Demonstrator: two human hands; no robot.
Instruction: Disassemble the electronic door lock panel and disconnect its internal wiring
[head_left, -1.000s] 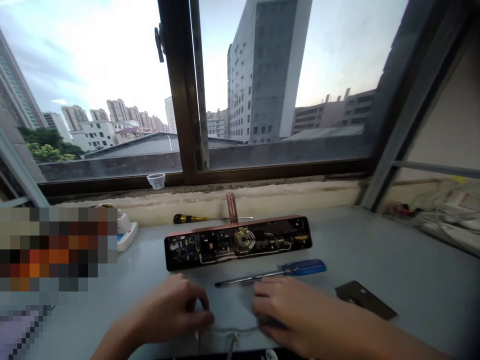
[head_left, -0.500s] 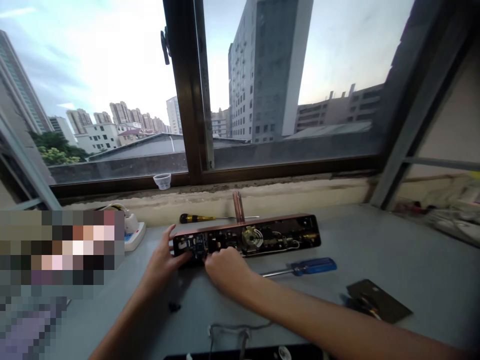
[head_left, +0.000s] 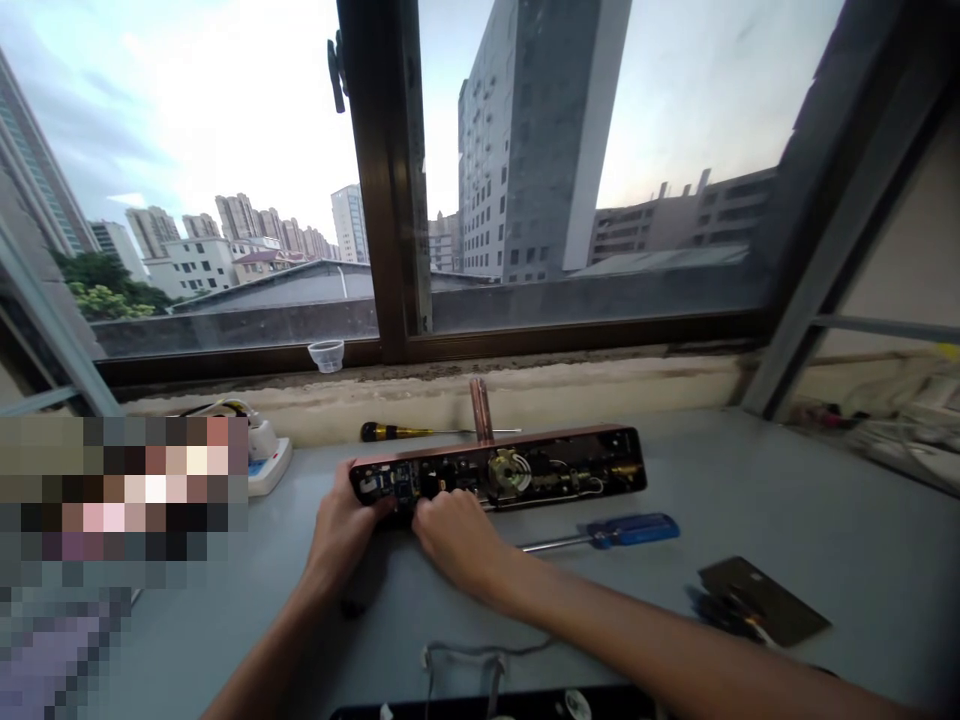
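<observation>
An opened door lock panel (head_left: 551,477), long and narrow with a copper-coloured shell, lies with its inside facing me. Its copper handle (head_left: 481,410) points away toward the wall. Inside are a dark circuit board (head_left: 401,482) at the left end, a round brass part (head_left: 510,473) and thin white wires. My left hand (head_left: 346,525) grips the panel's left end, thumb at the board's lower edge. Against the front edge, just right of the board, my right hand (head_left: 457,535) is closed with curled fingers; whatever they pinch is hidden.
A blue-handled screwdriver (head_left: 634,531) lies in front of the panel, a yellow-black one (head_left: 397,432) behind it. To the right is a dark flat plate (head_left: 776,600) beside small dark parts. Another black panel (head_left: 465,708) with a grey cable sits nearest me. A power strip (head_left: 271,468) stands left.
My left hand's fingers have closed round the panel's left end, where they stood raised before. My right hand stays at the front edge. The view has shifted slightly.
</observation>
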